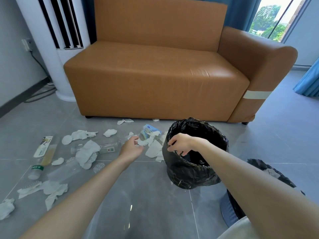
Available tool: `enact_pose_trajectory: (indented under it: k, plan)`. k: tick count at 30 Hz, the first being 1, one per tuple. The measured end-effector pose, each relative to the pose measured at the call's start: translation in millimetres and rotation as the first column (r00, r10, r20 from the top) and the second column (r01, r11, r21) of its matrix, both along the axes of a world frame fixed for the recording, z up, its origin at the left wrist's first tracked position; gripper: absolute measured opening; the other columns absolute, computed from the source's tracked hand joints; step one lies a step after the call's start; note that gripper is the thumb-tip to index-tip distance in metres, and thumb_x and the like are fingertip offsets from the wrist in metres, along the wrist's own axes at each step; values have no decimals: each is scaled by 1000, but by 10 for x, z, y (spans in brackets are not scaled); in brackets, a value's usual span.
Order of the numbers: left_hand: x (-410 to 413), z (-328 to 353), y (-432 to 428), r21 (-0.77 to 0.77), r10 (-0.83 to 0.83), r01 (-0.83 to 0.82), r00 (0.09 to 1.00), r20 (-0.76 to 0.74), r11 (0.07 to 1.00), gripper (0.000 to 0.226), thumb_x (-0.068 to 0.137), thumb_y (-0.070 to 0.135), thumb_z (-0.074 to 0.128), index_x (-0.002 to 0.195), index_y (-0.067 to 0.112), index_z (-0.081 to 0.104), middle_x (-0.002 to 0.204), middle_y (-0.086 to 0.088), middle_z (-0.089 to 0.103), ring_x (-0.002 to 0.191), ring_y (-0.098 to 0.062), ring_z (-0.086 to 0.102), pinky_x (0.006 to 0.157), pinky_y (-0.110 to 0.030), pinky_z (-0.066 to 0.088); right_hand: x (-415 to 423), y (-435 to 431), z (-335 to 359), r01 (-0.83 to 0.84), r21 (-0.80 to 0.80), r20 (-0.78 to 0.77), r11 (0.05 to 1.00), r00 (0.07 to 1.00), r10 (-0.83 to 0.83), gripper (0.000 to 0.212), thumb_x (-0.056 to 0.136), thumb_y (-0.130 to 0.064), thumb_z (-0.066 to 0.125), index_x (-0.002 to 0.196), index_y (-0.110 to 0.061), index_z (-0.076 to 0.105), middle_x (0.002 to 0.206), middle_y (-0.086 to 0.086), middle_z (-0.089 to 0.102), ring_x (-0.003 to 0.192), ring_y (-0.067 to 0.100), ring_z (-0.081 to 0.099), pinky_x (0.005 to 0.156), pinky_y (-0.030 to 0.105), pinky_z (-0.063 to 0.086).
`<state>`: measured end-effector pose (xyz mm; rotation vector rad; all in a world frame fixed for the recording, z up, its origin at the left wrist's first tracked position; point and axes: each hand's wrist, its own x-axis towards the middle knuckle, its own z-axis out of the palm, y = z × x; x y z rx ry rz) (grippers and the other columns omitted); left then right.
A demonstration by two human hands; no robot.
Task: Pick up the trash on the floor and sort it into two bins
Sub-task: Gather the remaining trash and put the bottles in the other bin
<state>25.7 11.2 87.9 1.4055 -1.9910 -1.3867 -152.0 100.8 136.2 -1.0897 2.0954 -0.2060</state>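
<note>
The right hand [179, 144] grips the near rim of the black-lined bin [189, 171], fingers curled over the bag's edge. The bin sits tilted on the grey floor [146, 195] before the tan sofa [155, 80]. The left hand [131, 150], fingers loosely curled, reaches a crumpled tissue [144, 143] just left of the bin; whether it pinches the tissue I cannot tell. A bottle [45, 151] lies well to the left, and a second bin [231, 214] stands at the lower right.

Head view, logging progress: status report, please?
Left hand reaches for crumpled tissue. Right hand grips black-lined bin rim. Bottles, tissues litter floor.
</note>
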Motion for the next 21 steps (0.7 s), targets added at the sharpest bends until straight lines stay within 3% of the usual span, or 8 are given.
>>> enact_pose_trajectory:
  k: [3,7,9,11,13,18,21]
  plan:
    - [129,-34,-27,37,45,-44,999,-15,998,50,89,9,52,138,14,42,136,-9,49,121,-22,50,93,-29,42,214,-30,-130,-79,104,-58,991,995,86,54,92,-22,61,139,-5,42,128,16,54,95,28,69,82,40,58]
    - [224,-81,-45,46,59,-58,998,-27,997,48,90,10,54,137,14,44,134,-11,50,122,-21,49,90,-26,39,429,-15,-353,-194,181,-219,964,948,232,65,90,-8,57,148,-13,29,135,16,45,94,32,69,80,41,57]
    - [243,-94,-67,40,60,-59,998,-24,997,47,90,11,54,136,15,45,134,-10,50,121,-21,49,88,-25,38,488,23,-409,-302,227,-399,926,839,371,57,91,-2,49,144,-17,36,134,14,48,108,33,62,81,35,52]
    - [245,-111,-92,24,50,-49,998,-24,998,47,90,11,54,136,15,46,134,-11,50,120,-21,50,87,-25,38,504,49,-439,-361,287,-579,888,673,460,44,92,1,46,134,-14,47,131,11,53,116,30,57,78,33,44]
    - [236,-121,-117,7,40,-40,999,-23,999,47,90,11,54,136,14,45,134,-10,50,118,-22,51,86,-25,38,468,42,-463,-359,308,-638,881,609,471,37,92,2,46,126,-9,52,128,8,56,115,28,57,74,30,38]
    - [114,-150,-215,6,1,-1,999,-39,1000,47,92,12,51,138,14,42,137,-10,49,120,-22,50,85,-25,38,227,-66,-399,-242,237,-607,941,719,338,34,91,1,48,124,-1,46,119,12,56,106,30,59,58,28,37]
    - [-34,-184,-338,33,-19,20,999,-43,999,47,91,13,51,137,17,43,136,-8,49,112,-20,52,83,-26,40,3,-120,-370,-127,231,-551,964,800,238,40,91,-4,47,129,-2,35,96,10,51,80,27,56,47,29,31]
